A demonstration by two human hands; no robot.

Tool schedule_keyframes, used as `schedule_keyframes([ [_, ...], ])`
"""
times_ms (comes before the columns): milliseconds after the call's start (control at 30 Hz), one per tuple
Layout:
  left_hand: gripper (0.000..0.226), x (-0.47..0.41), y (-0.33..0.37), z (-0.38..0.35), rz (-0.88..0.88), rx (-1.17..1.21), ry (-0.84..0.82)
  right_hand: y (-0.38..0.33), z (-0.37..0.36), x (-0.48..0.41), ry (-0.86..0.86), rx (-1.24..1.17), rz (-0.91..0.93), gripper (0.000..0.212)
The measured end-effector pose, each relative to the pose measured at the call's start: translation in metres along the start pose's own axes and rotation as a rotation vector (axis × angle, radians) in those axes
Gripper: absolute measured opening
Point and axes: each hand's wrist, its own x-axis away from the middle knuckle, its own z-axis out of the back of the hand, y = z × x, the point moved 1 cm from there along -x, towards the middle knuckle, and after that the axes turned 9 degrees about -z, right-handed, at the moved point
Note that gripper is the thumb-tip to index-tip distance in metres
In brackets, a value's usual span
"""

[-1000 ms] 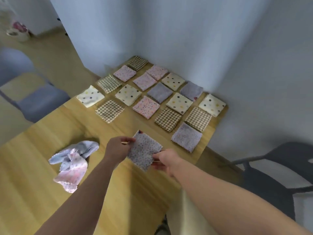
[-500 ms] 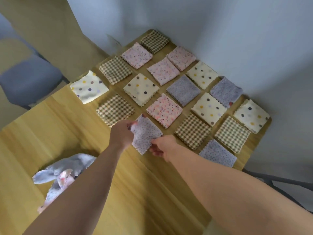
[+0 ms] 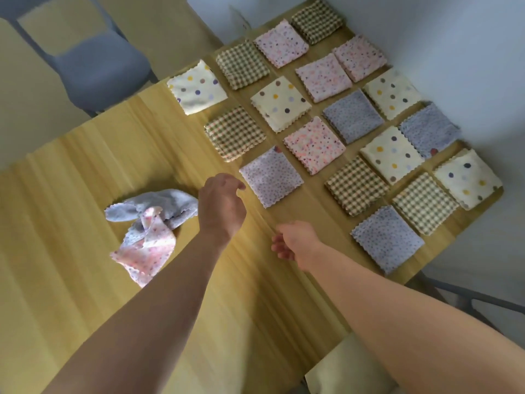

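Left hand (image 3: pixel 221 206) and right hand (image 3: pixel 295 241) hung empty, fingers loose; the lilac cloth (image 3: pixel 271 176) lay squared, extending the grid (image 3: pixel 314 145) on the desk (image 3: pixel 85 180).

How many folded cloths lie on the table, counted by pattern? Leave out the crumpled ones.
Brown checked cloths: 5
Cream dotted cloths: 5
Pink speckled cloths: 4
Lilac cloths: 4
Total: 18

A light wooden table (image 3: pixel 85 280) carries eighteen folded cloth squares (image 3: pixel 314 145) in gingham, pink, cream polka-dot and lilac, laid in slanting rows toward its far corner, a lilac dotted square (image 3: pixel 271 176) at the grid's near edge and a crumpled heap of cloths (image 3: pixel 150 228) lying apart.
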Motion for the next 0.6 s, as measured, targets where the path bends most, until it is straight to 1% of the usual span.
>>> schedule_keyframes([
  [33,0.038,0.012,-0.001,0.006,0.042,-0.075,-0.059,0.009,-0.001,0.009,-0.016,0.005,0.009,0.008],
  [133,0.049,0.047,-0.005,0.017,0.299,-0.284,-0.334,0.036,-0.002,0.032,-0.034,0.039,0.041,0.008],
  [200,0.054,0.075,-0.009,0.02,0.409,-0.253,-0.484,0.059,-0.002,0.048,-0.039,0.06,0.07,0.008],
  [267,0.064,0.113,-0.011,0.023,0.39,-0.175,-0.57,0.088,-0.001,0.068,-0.04,0.074,0.115,0.011],
  [333,0.072,0.154,-0.008,0.026,0.318,-0.172,-0.631,0.116,-0.002,0.083,-0.037,0.078,0.154,0.014],
  [367,0.07,0.176,-0.002,0.031,0.278,-0.183,-0.637,0.134,-0.003,0.091,-0.04,0.063,0.167,0.014],
  [433,0.063,0.222,0.01,0.049,0.23,-0.159,-0.591,0.169,-0.011,0.107,-0.071,0.02,0.17,0.013],
  [533,0.056,0.278,0.029,0.077,0.191,-0.016,-0.551,0.213,-0.026,0.124,-0.097,-0.076,0.116,0.01],
  [600,0.049,0.309,0.035,0.1,0.158,0.026,-0.566,0.243,-0.042,0.14,-0.114,-0.128,0.072,0.01],
])
